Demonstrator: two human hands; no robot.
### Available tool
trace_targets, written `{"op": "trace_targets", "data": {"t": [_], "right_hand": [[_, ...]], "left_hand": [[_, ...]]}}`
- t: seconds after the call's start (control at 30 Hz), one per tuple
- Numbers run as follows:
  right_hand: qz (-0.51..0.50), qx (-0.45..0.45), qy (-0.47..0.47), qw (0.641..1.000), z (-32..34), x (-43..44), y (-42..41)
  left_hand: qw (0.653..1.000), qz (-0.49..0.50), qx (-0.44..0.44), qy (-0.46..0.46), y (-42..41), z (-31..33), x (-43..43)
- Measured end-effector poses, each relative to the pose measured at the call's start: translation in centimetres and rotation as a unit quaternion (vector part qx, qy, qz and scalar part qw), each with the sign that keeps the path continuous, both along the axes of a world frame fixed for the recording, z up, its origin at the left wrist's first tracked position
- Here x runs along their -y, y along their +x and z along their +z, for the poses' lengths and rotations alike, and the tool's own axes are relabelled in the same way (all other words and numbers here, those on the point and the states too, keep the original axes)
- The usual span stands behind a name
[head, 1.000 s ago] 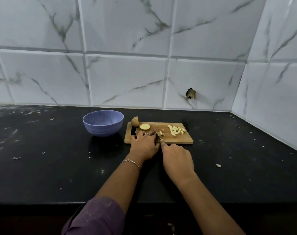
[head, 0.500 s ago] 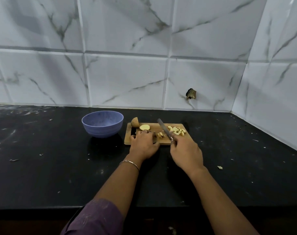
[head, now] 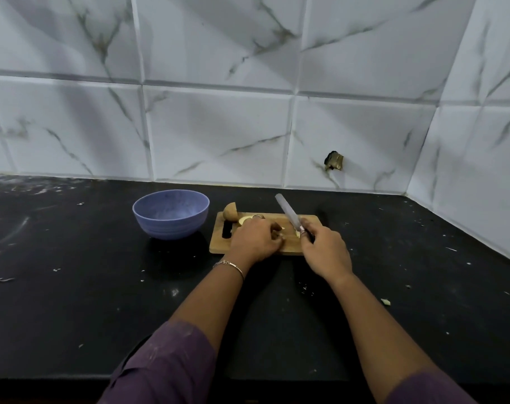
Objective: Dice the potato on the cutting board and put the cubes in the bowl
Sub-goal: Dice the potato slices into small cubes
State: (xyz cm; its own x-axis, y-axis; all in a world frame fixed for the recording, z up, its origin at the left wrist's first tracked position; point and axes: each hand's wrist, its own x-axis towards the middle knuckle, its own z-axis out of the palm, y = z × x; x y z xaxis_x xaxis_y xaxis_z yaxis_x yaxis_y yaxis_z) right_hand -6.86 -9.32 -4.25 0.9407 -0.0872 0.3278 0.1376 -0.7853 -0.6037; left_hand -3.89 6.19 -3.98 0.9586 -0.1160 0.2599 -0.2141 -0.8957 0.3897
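Nearest me, at 6 o'clock, a purple sleeve (head: 160, 365) covers my left forearm, and a thin bracelet (head: 229, 265) sits at that wrist. Both arms reach toward 12 o'clock over the black counter (head: 73, 287), where a pale scrap (head: 385, 301) lies off at 3 o'clock. My left hand (head: 255, 239) rests on the cutting board (head: 219, 246), fingers curled down over a potato piece (head: 278, 228) that they mostly hide. My right hand (head: 325, 252) is wrapped tight around the handle of the knife (head: 287, 212), whose blade is raised off the wood and points to 11 o'clock. Just past my left fingers lies a pale slice (head: 245, 220), and at the board's 11 o'clock corner sits a potato half (head: 230, 212), skin on. At 9 o'clock from the board, close beside it, stands the blue bowl (head: 170, 214); I cannot see any cubes in it. Farthest, at 12 o'clock, rises the marbled tile wall (head: 219, 135) with a dark hole (head: 334, 161).
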Motion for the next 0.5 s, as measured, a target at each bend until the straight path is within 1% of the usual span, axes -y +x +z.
{"op": "trace_targets", "data": {"t": [0.4,0.5], "right_hand": [[0.003,0.012,-0.024,1.0,-0.18,-0.25,0.29],[0.001,0.011,-0.027,1.0,-0.19,-0.26,0.26]], "left_hand": [[0.998,-0.004,0.012,-0.058,-0.03,0.12,-0.16],[0.999,0.01,0.016,-0.042,-0.29,0.29,-0.34]]}}
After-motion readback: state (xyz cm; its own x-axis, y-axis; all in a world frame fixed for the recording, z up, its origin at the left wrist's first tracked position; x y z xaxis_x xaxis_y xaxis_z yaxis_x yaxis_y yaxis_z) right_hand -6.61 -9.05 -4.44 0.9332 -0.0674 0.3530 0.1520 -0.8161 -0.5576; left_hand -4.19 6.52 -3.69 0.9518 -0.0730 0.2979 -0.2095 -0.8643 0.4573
